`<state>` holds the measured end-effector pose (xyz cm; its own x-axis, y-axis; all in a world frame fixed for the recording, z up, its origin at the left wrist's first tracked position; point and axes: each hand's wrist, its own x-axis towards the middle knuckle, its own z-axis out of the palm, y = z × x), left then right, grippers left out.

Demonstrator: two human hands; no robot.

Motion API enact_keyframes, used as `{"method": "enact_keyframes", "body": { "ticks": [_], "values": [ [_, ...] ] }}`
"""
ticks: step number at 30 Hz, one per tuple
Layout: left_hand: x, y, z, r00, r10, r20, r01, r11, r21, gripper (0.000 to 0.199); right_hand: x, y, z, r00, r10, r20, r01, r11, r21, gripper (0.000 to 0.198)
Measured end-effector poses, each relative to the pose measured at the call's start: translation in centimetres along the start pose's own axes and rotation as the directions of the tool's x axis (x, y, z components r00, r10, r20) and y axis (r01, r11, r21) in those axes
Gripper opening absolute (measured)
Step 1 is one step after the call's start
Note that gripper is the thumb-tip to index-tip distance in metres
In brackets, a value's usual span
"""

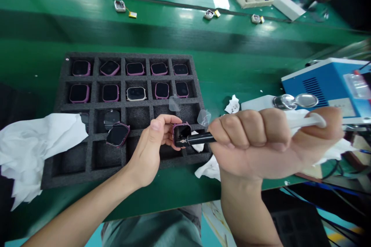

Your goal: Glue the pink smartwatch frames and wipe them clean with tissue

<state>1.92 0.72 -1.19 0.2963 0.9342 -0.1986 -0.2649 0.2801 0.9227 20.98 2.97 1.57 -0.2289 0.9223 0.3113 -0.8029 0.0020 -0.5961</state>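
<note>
The green bench (pixel 237 61) carries a black foam tray (pixel 116 105) — plus crumpled tissue (pixel 210 169) and a blue-and-white machine (pixel 333 75).

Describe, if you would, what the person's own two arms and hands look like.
The left hand and right hand are ungloved, with no ring, bracelet or wristwatch visible. The left forearm and right forearm are bare as far as the picture shows; no sleeve is in view on either.

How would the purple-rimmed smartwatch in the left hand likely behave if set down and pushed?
The smartwatch is probably stiff, given its solid-looking rim. Its glossy dark screen may be slippery. Its squarish outline makes rolling unlikely.
</note>
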Motion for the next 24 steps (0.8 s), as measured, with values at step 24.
{"method": "enact_keyframes", "body": {
  "ticks": [24],
  "values": [
    [0.1,0.1,0.1,1.000,-0.005,-0.020,0.005,1.000,-0.015,0.072,-0.2,-0.3,1.7,0.988,0.050,-0.148,-0.040,0.997,0.066,0.064]
  ]
}}
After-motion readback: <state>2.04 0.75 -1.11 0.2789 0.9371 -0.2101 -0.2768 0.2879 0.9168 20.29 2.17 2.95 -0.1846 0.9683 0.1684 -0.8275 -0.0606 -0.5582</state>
